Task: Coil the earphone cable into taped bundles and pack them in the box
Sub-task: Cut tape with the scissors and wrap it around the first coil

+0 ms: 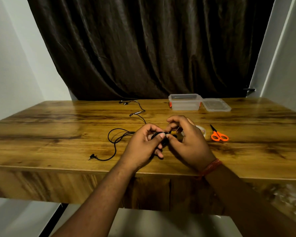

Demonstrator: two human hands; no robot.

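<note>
- Both hands meet at mid-worktop (41,127): the left hand (143,142) has its fingers curled round a small black coil of the earphone cable (114,139), thumb pressing on top, while the right hand (186,142) pinches the coil from the other side.
- Loose cable trails left of the hands to the plug (92,156) and back toward the earbuds (123,102) (most of it is uncoiled yet).
- Beyond the hands stands the box (184,102), open, its lid (216,104) beside it.
- Right of the hands lie the tape roll (202,130) and scissors (219,135).
- Judgement: keep loops even, feed slack gently, and hold the thumb firm until tape goes on.
</note>
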